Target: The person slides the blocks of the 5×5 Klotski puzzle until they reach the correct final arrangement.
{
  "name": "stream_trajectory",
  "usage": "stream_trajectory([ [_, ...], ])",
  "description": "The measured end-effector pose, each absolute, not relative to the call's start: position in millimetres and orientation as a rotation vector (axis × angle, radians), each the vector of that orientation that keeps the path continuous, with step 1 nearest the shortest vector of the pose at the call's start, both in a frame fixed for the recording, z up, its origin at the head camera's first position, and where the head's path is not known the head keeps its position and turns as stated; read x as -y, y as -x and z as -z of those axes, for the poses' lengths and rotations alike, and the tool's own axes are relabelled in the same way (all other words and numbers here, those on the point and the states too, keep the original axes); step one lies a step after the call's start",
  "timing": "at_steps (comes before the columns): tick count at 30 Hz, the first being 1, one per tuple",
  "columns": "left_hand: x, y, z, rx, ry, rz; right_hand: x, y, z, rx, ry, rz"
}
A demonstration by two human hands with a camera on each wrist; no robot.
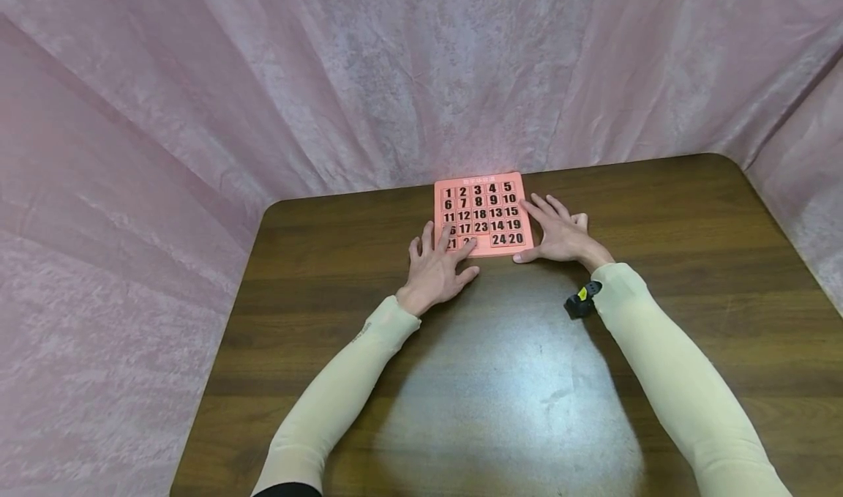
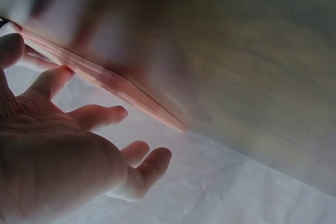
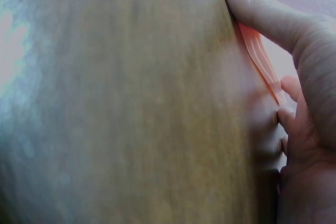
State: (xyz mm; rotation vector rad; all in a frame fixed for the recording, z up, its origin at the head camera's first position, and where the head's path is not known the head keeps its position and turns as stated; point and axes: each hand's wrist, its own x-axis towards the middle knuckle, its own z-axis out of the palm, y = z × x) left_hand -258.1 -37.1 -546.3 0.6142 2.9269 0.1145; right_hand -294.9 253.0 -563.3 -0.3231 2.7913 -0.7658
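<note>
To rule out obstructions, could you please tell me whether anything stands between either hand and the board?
Nothing visible does: the left hand has fingers over the near left corner of the board, and the right hand touches its right edge.

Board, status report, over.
Left hand over lower-left tiles. Right hand at right edge of board. Board flat on table, one bottom-row gap. In the way: left fingers, partly hiding numbers.

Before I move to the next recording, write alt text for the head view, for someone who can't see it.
A person's left hand reaches over the lower-left corner of a pink number puzzle, with the right hand at its right edge. The puzzle lies at the far side of a brown wooden table, before pale pink curtains.
</note>
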Motion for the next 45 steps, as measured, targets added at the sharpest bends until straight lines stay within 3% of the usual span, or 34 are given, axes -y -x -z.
stream_trajectory([
  [13, 50, 263, 553, -2.944, -0.618, -0.111, -252, 293, 560, -2.788, 0.32, 0.753],
  [24, 16, 278, 538, -2.938, -0.718, -0.157, -254, 292, 566, -2.789, 0.324, 0.78],
  [45, 9, 290, 545, -2.953, -0.644, -0.015, -252, 294, 562, -2.802, 0.306, 0.733],
])
